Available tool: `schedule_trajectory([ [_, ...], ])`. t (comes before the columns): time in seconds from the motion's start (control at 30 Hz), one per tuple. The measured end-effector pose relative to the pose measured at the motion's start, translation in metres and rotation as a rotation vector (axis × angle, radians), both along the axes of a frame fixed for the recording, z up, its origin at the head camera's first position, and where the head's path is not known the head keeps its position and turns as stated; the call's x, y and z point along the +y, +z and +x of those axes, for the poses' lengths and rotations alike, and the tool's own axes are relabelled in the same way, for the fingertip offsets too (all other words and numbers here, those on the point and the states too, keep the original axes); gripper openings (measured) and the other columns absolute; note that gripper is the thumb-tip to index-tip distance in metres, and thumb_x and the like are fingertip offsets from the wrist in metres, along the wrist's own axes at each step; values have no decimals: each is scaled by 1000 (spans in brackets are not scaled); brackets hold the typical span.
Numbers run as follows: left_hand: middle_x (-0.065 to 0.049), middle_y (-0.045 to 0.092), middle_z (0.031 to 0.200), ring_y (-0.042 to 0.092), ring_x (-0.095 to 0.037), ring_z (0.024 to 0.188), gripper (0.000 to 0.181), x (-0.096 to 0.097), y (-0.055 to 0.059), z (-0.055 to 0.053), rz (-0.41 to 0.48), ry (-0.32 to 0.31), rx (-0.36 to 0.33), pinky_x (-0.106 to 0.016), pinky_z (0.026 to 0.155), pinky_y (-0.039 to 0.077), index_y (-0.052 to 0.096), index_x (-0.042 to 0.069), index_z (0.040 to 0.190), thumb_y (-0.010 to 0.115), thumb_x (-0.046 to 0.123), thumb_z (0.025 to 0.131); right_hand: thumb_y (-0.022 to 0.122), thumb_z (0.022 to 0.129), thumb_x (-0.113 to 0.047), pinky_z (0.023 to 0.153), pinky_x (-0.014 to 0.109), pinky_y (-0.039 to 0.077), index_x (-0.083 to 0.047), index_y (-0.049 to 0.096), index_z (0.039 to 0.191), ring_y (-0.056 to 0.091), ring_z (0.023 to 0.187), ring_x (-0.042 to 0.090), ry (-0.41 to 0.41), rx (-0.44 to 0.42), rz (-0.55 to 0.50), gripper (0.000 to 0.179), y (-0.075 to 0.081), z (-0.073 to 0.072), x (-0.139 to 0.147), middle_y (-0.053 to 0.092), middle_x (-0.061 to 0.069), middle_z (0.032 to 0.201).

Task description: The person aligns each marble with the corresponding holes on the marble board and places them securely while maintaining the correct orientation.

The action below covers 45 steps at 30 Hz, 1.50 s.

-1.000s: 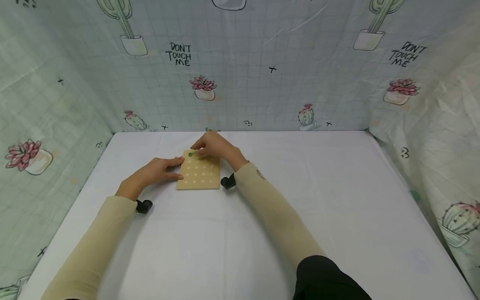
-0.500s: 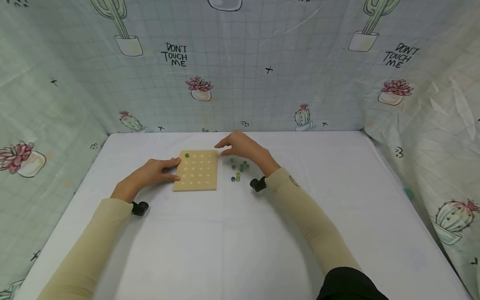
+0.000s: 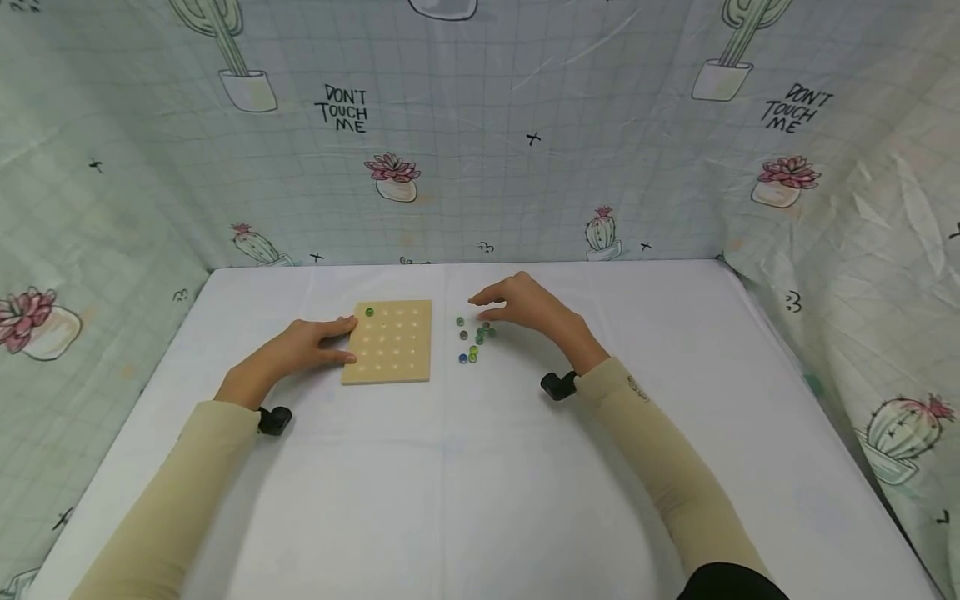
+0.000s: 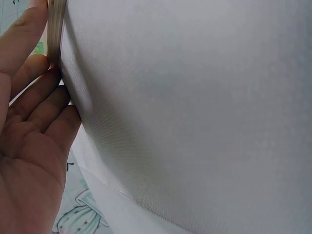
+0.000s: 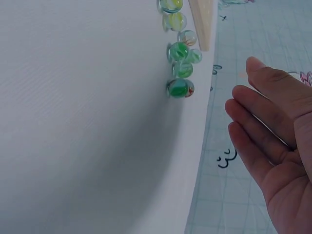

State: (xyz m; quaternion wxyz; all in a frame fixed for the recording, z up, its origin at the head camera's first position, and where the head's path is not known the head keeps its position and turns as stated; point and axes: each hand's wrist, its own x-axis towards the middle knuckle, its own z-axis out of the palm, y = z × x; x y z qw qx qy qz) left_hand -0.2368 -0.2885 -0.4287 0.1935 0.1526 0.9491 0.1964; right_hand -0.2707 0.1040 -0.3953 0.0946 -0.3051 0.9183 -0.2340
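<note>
A square wooden board (image 3: 390, 343) with rows of shallow dimples lies left of the middle of the table. One green marble (image 3: 369, 312) sits in its far left dimple. My left hand (image 3: 303, 346) rests at the board's left edge, thumb and fingers touching it; the left wrist view shows the fingertips against the board's side (image 4: 56, 34). Right of the board lies a loose group of several glass marbles (image 5: 179, 51), green, yellow and blue. My right hand (image 3: 528, 304) hovers just beyond them, fingers relaxed and slightly bent, with nothing between thumb and fingers.
The board and marbles lie on a white-covered table (image 3: 480, 500). A patterned cloth (image 3: 465, 150) with cacti hangs behind the far edge and along both sides. A black wrist camera (image 3: 558, 386) sits under the right wrist.
My right hand has drawn back from the board's far left corner, moving right past the marbles and uncovering them. The left hand has stayed at the board's edge.
</note>
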Motion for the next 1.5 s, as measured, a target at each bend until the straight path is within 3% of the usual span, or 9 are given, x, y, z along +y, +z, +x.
schedule_trajectory([
  [0.27, -19, 28, 163, 25, -41, 151, 92, -2, 1, 1, 4, -7, 13, -60, 120, 24, 32, 11, 159, 72, 54, 89, 74, 96, -22, 100, 38, 55, -11, 74, 127, 66, 120, 23, -70, -4, -21, 33, -5, 14, 20, 73, 5, 125],
  [0.53, -20, 28, 162, 25, -43, 150, 90, -3, 3, 3, 0, -2, 19, -61, 120, 24, 33, 10, 159, 73, 52, 90, 74, 96, -18, 93, 36, 57, -9, 77, 120, 69, 112, 22, -118, -28, -3, 26, -20, 20, 25, 75, 5, 118],
  [0.87, -18, 28, 163, 25, -42, 151, 93, -1, -2, 2, 5, 6, 19, -61, 120, 24, 33, 10, 159, 73, 55, 88, 78, 92, -18, 82, 29, 58, -10, 81, 111, 72, 95, 15, -75, 25, -21, 20, -34, 14, 17, 78, 2, 107],
  [1.23, -18, 28, 163, 25, -41, 151, 90, -1, 0, 2, 14, -5, 24, -60, 120, 24, 33, 10, 159, 73, 51, 90, 81, 89, -15, 81, 27, 58, -11, 82, 102, 69, 88, 12, -49, -9, -49, 14, -30, 8, 14, 78, -1, 99],
  [1.5, -19, 27, 163, 25, -42, 151, 93, 0, -1, 0, 2, 7, 5, -61, 120, 24, 32, 11, 159, 73, 54, 88, 81, 90, -16, 82, 27, 57, -12, 82, 105, 67, 90, 12, -4, -19, 24, 16, -30, -1, 8, 78, -1, 102],
])
